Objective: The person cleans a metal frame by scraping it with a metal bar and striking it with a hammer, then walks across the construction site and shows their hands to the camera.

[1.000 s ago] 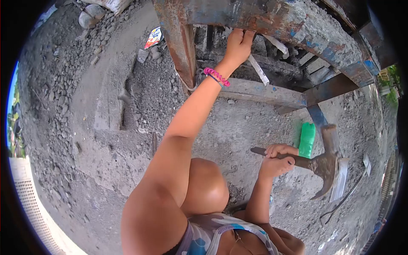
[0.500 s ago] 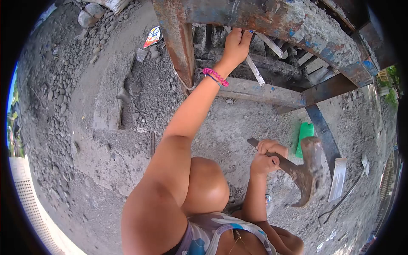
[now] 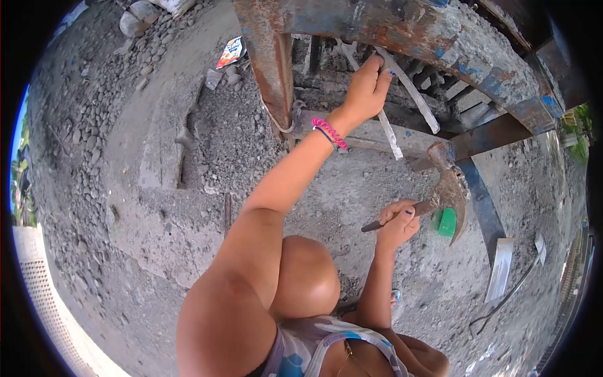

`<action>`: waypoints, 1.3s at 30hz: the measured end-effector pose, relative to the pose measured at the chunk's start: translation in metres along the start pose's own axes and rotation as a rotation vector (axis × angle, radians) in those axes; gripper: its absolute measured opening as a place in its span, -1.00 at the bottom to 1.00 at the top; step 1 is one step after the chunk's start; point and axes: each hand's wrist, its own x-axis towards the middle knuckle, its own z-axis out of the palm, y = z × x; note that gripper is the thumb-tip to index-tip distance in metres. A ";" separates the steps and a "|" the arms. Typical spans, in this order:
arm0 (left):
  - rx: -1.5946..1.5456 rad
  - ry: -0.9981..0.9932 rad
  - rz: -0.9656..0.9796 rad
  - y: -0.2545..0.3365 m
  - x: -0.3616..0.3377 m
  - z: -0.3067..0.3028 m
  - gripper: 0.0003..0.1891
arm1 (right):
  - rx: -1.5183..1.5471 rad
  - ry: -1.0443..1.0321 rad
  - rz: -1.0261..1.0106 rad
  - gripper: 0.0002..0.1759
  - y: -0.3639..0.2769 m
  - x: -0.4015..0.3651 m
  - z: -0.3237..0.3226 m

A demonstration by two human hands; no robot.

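My left hand [image 3: 369, 91], with a pink coil band at the wrist, is closed around flat grey metal strips [image 3: 409, 88] beside the rusty frame. One strip [image 3: 391, 135] passes under the palm and sticks out below it; another slants to the right. Whether they are joined is not visible. Lower down, my right hand [image 3: 399, 225] grips the handle of a worn claw hammer [image 3: 449, 182]. The hammer's head points up and right, its claw curving down in front of a green object [image 3: 446, 222] on the ground.
The rusty, blue-flecked metal frame [image 3: 352, 19] spans the top, with a leg [image 3: 271, 75] on the left and slats inside. At right lie a flat metal piece [image 3: 499, 269] and a bent rod [image 3: 512, 295]. Pebbles [image 3: 91, 141] and a wrapper [image 3: 231, 51] lie left.
My left hand has moved down and right, bringing the metal strips farther out of the frame. The hammer head has swung upward in my right hand, now covering part of the green object.
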 end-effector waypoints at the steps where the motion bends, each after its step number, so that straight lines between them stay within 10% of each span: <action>1: 0.015 0.001 0.015 0.003 0.000 -0.001 -0.87 | 0.004 0.006 0.004 -0.63 -0.002 0.002 0.000; 39: 0.042 -0.097 -0.139 0.003 0.004 -0.006 -0.85 | -0.152 0.028 0.039 -0.75 -0.008 -0.009 -0.004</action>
